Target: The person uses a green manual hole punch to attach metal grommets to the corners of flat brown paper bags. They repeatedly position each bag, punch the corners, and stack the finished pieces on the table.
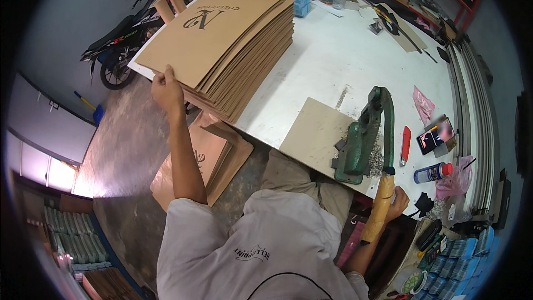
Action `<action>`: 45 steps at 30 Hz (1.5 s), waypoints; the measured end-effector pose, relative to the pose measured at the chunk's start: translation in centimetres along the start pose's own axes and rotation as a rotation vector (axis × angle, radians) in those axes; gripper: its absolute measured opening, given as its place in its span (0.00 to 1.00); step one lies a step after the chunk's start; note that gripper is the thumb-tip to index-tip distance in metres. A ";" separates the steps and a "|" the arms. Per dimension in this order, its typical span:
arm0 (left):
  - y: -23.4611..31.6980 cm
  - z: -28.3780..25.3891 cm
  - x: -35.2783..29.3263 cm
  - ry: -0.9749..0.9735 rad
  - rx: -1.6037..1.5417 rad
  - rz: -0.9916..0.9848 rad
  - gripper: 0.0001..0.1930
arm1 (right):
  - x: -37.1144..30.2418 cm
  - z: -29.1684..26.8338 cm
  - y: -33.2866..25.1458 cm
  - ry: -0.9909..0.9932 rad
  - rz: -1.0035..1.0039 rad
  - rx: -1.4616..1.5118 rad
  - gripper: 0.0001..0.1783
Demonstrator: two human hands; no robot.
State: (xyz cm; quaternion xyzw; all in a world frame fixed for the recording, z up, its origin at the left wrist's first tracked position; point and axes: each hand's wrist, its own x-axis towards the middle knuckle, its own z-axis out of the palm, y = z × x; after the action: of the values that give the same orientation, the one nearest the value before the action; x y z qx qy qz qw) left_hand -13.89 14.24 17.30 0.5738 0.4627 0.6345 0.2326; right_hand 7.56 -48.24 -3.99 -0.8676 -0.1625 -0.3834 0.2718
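White worktable (333,61) carries a tall untouched stack of brown paper bags (227,39), my left hand (165,90) pinching its top bag's corner, right hand (395,199) gripping the green eyelet press (363,139) handle, few finished bags (202,158) on the floor.

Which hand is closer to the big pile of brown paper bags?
Left. The left hand touches the stack of brown paper bags; the right hand grips the green press's handle, far away.

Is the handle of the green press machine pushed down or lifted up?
Pushed down. The green metal press has its wooden handle hanging below the table edge, gripped by the right hand.
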 end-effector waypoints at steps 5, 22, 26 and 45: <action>1.9 -2.5 -0.9 0.033 0.282 0.087 0.24 | 0.0 0.5 1.7 0.004 -0.094 -0.007 0.06; 11.1 7.6 0.1 -0.879 0.865 0.741 0.34 | 0.4 0.5 0.1 0.009 0.034 -0.057 0.05; 10.8 7.0 0.1 -0.880 0.851 0.866 0.30 | 0.5 0.3 -0.7 0.007 0.073 -0.050 0.05; 10.5 8.2 -1.6 -0.981 1.009 1.270 0.10 | 1.4 -0.1 -1.0 -0.010 0.059 -0.034 0.04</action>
State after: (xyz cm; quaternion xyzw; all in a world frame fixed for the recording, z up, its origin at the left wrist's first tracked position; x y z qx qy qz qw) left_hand -3.36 10.70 24.76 0.9538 0.1343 0.0559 -0.2629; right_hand 7.95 -47.40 -2.49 -0.8783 -0.1316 -0.3736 0.2676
